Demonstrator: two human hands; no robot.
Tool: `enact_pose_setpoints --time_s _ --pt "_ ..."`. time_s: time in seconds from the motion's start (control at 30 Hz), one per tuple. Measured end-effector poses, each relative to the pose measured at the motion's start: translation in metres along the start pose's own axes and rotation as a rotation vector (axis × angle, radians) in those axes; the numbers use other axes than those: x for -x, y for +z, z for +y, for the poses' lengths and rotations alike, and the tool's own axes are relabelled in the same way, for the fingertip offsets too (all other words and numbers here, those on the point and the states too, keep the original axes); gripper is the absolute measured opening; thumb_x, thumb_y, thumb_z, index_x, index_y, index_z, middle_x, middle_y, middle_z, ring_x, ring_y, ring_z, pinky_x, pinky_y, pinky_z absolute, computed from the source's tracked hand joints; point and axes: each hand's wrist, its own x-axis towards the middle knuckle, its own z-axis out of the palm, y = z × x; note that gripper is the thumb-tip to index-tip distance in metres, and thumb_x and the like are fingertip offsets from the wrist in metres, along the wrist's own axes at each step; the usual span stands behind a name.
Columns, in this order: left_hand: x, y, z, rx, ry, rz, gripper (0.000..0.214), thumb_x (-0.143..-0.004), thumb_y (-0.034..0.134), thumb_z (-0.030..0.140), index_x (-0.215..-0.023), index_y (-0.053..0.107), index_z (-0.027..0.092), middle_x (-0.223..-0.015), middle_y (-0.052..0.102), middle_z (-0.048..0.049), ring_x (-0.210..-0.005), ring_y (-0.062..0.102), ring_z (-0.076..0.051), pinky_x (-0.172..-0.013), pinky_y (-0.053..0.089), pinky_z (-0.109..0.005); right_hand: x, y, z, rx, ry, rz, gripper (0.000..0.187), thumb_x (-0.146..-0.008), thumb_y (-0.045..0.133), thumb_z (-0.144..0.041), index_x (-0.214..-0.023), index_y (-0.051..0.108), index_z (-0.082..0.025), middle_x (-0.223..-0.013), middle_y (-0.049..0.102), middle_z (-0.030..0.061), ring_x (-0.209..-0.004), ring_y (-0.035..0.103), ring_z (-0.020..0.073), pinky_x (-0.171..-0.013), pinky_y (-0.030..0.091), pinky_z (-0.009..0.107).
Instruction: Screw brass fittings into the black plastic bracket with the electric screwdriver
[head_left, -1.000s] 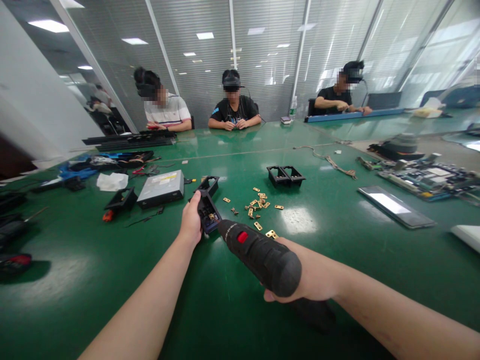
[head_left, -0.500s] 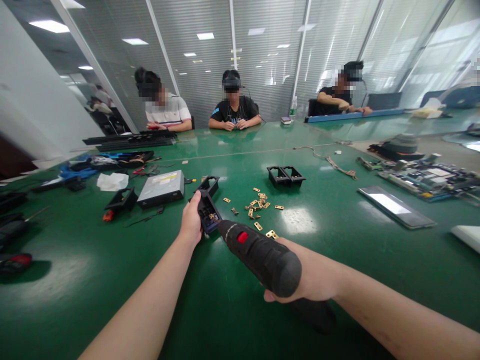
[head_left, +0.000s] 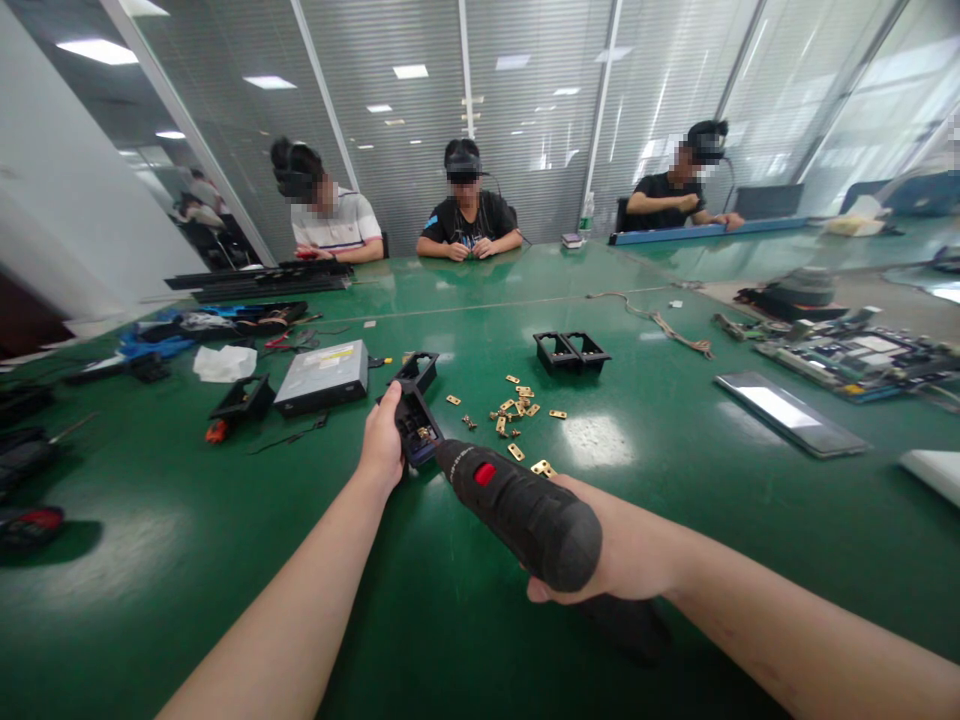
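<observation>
My left hand (head_left: 383, 442) grips a small black plastic bracket (head_left: 414, 415) resting on the green table (head_left: 225, 560), with a brass piece inside it. My right hand (head_left: 622, 550) is wrapped round a black electric screwdriver (head_left: 517, 510) with a red button, its tip pointing into the bracket. Several small brass hinges (head_left: 517, 408) lie scattered just right of the bracket. Another black bracket (head_left: 571, 352) sits farther back.
A grey optical drive (head_left: 322, 376) and a black part (head_left: 241, 400) lie to the left. Circuit boards (head_left: 855, 355) and a flat silver panel (head_left: 791, 412) are on the right. Three people sit across the table, working with their own hands.
</observation>
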Motion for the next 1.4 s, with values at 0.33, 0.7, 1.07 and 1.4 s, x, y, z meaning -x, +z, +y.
enact_pose_setpoints --time_s 0.33,0.7,1.07,1.4 --pt "0.0049 0.0033 0.003 -0.001 0.008 0.008 0.027 -0.121 0.082 0.044 -0.12 0.083 0.018 -0.093 0.086 -0.0078 -0.068 0.082 -0.024 -0.069 0.072 -0.035 0.0018 -0.0009 0.0028 0.058 -0.013 0.025 0.06 -0.065 0.129 -0.032 -0.099 0.08 -0.023 -0.096 0.083 -0.0001 -0.088 0.073 0.0231 -0.081 0.058 0.037" --pt "0.0037 0.0026 0.0022 -0.011 0.002 0.007 0.03 -0.12 0.082 0.048 -0.12 0.083 0.018 -0.091 0.085 -0.0078 -0.067 0.081 -0.025 -0.068 0.073 -0.035 0.0009 -0.0005 0.0024 0.028 -0.042 0.012 0.06 -0.066 0.128 -0.036 -0.098 0.079 -0.023 -0.094 0.082 -0.0017 -0.087 0.071 0.0217 -0.081 0.057 0.036" --pt "-0.0008 -0.0041 -0.0009 -0.023 0.012 -0.046 0.036 -0.113 0.088 0.055 -0.115 0.081 0.02 -0.088 0.083 -0.0075 -0.068 0.081 -0.026 -0.069 0.072 -0.038 0.0004 -0.0007 -0.0008 0.051 -0.01 0.02 0.062 -0.061 0.13 -0.036 -0.096 0.081 -0.023 -0.096 0.086 -0.0003 -0.089 0.074 0.0229 -0.081 0.058 0.037" --pt "-0.001 -0.0036 -0.0012 -0.017 -0.008 -0.047 0.039 -0.113 0.088 0.058 -0.117 0.082 0.019 -0.087 0.083 -0.0087 -0.068 0.081 -0.028 -0.069 0.072 -0.04 0.0003 -0.0008 0.0008 0.021 -0.067 -0.015 0.059 -0.065 0.13 -0.038 -0.093 0.079 -0.023 -0.092 0.084 -0.0021 -0.085 0.072 0.0207 -0.082 0.06 0.036"
